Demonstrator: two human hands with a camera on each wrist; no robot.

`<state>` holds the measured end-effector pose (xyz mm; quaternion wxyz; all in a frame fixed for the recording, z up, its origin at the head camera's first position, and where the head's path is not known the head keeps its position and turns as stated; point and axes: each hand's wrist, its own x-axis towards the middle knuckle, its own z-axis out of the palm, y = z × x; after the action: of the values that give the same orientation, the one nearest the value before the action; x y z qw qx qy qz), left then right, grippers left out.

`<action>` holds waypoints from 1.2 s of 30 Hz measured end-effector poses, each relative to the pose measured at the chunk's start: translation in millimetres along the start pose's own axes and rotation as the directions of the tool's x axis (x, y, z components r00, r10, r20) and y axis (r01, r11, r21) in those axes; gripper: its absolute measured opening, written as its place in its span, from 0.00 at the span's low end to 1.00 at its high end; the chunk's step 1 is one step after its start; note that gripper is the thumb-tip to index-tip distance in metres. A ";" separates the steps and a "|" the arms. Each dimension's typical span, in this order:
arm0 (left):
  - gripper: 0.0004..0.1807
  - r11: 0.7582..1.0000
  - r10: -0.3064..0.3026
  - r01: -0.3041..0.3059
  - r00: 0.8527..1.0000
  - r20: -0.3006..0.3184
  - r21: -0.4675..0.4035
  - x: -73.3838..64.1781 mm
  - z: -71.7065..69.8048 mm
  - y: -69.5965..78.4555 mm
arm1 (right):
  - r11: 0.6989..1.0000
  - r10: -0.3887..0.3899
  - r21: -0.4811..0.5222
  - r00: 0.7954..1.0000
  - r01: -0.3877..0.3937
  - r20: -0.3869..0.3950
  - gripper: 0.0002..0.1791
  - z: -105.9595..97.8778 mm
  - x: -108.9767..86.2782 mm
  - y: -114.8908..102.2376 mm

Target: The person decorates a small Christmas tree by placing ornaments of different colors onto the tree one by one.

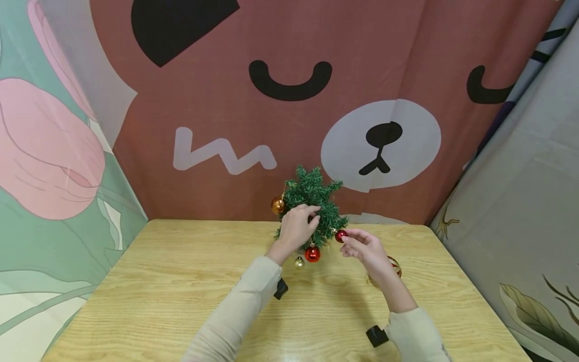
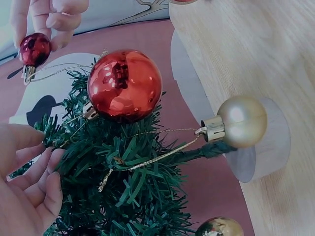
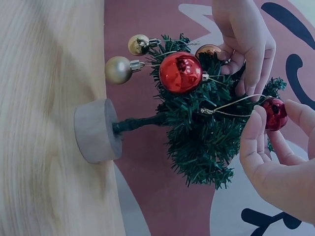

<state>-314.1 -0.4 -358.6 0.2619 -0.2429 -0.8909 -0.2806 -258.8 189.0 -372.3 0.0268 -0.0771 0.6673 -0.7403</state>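
A small artificial Christmas tree point(image 1: 312, 188) stands at the back of the table. My left hand point(image 1: 298, 226) pinches one of its green branches between thumb and fingertips, as the left wrist view point(image 2: 24, 177) shows close up. Low on the tree's right side, my right hand point(image 1: 368, 251) holds a small dark red bauble point(image 3: 274, 114) by its ball. A gold cord runs from that bauble's cap to the tree's needles. Hanging from the tree are a larger bright red bauble point(image 3: 180, 73), a matte pale gold bauble point(image 2: 241, 121), a shiny gold bauble point(image 3: 139, 44) and an orange-gold bauble point(image 1: 278, 205).
The tree's round pale base point(image 3: 96, 130) sits on the wooden table point(image 1: 181, 291). Behind my right wrist lies a partly hidden red and gold round thing point(image 1: 395, 266). Printed cloth point(image 1: 217, 110) hangs behind the table. Black wrist cameras point(image 1: 377, 336) stick out below both forearms.
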 end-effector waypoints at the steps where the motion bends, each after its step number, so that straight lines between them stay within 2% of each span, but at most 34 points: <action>1: 0.13 1.000 -0.001 0.001 1.000 0.002 -0.002 0.1 -0.2 0.2 | 1.000 -0.002 0.004 1.000 0.002 0.003 0.09 0.3 0.6 -0.8; 14: 0.13 1.000 0.002 -0.002 1.000 0.000 -0.002 0.6 -2.0 2.3 | 0.999 -0.015 0.030 1.000 0.015 0.009 0.13 4.6 11.0 -9.2; 21: 0.13 1.000 -0.004 0.004 1.000 0.005 -0.022 0.1 -1.8 2.9 | 0.998 -0.016 0.054 1.000 0.016 -0.001 0.08 5.0 15.4 -11.0; 33: 0.10 0.997 0.053 -0.058 0.995 -0.085 -0.059 0.1 -3.1 3.1 | 0.995 -0.052 0.086 0.999 0.052 -0.007 0.06 9.7 22.5 -16.2; 36: 0.10 0.995 0.059 -0.065 0.995 -0.077 -0.072 -0.1 -3.9 3.4 | 0.994 -0.055 0.096 0.999 0.055 -0.004 0.05 11.0 22.6 -18.6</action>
<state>-310.8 -0.5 -354.6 0.2944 -0.2694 -0.8615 -0.3140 -278.3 177.0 -351.0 0.0097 -0.0933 0.6287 -0.7720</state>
